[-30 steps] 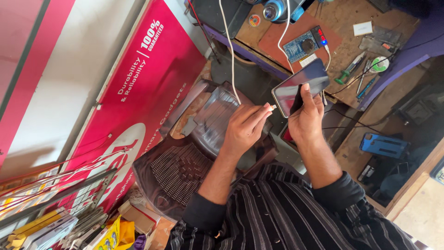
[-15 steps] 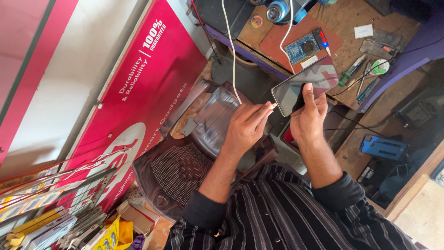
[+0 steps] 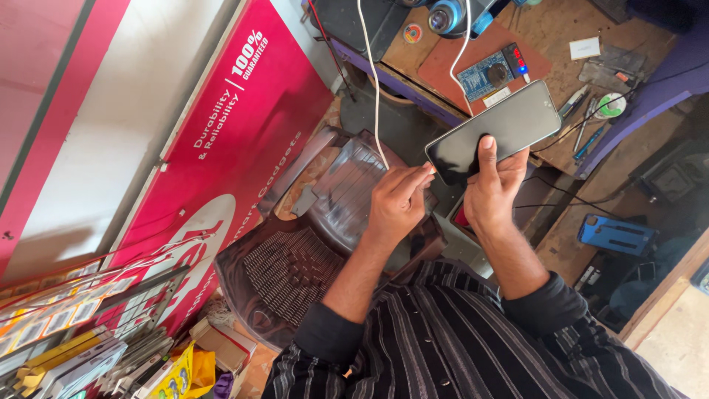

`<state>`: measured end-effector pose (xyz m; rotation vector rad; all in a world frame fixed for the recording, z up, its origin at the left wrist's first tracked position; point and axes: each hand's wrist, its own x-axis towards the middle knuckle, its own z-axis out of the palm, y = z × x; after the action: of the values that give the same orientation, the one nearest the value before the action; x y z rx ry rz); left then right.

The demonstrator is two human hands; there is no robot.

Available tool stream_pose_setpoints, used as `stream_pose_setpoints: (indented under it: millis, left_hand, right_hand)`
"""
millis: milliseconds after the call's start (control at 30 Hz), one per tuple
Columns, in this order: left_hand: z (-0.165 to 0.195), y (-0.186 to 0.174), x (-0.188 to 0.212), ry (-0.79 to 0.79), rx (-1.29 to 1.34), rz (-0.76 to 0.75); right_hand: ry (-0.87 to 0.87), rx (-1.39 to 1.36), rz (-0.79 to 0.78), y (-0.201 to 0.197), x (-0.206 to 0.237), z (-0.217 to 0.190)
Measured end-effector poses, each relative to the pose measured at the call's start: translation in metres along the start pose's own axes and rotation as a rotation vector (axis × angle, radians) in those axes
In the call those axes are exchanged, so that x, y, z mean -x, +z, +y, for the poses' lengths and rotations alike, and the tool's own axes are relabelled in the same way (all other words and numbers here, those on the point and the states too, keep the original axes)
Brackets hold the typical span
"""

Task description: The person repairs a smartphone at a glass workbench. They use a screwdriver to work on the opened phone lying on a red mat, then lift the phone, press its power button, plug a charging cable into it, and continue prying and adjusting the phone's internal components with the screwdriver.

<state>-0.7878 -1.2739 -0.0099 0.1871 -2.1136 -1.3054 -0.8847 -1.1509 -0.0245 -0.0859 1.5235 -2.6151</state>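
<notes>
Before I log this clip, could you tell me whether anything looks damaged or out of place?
Nothing looks damaged. The right hand holds a dark-screened phone; the left hand pinches a white cable at its end. The workbench is cluttered with tools.

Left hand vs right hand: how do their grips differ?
The left hand pinches the plug end of the white cable between its fingertips, right at the phone's lower edge. The right hand cradles the black phone from beneath, thumb laid across its dark screen. The left grip is small and precise, the right broad and supporting. Both are bare and raised above the brown plastic chair.
</notes>
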Motion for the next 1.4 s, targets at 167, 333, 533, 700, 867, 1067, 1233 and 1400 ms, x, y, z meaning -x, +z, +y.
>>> stream_pose_setpoints:
  millis: [167, 333, 533, 700, 867, 1067, 1233, 1400]
  left_hand:
    - [-0.002, 0.007, 0.006, -0.057, 0.012, 0.035]
    - [0.009, 0.005, 0.001, 0.019, -0.088, 0.013]
    - [0.023, 0.003, -0.005, 0.052, -0.151, 0.002]
    - [0.027, 0.003, -0.006, 0.061, -0.135, 0.002]
    - [0.029, 0.001, -0.005, 0.061, -0.127, -0.005]
    - [0.029, -0.006, -0.003, 0.053, -0.137, -0.023]
    - [0.026, -0.017, 0.0, 0.016, -0.105, 0.022]
    - [0.023, -0.029, -0.004, -0.157, 0.071, 0.123]
  right_hand:
    - [-0.065, 0.064, -0.001, 0.0, 0.005, 0.0]
    - [-0.115, 0.128, 0.003, -0.004, 0.007, -0.005]
    - [-0.074, 0.095, 0.031, -0.008, 0.007, -0.012]
    - [-0.127, 0.158, 0.006, -0.008, 0.008, -0.017]
    - [-0.142, 0.174, -0.023, -0.005, 0.009, -0.021]
    - [-0.152, 0.255, -0.053, -0.004, 0.012, -0.021]
    - [-0.131, 0.315, -0.108, -0.009, 0.011, -0.017]
    - [-0.04, 0.334, -0.279, -0.016, 0.004, -0.018]
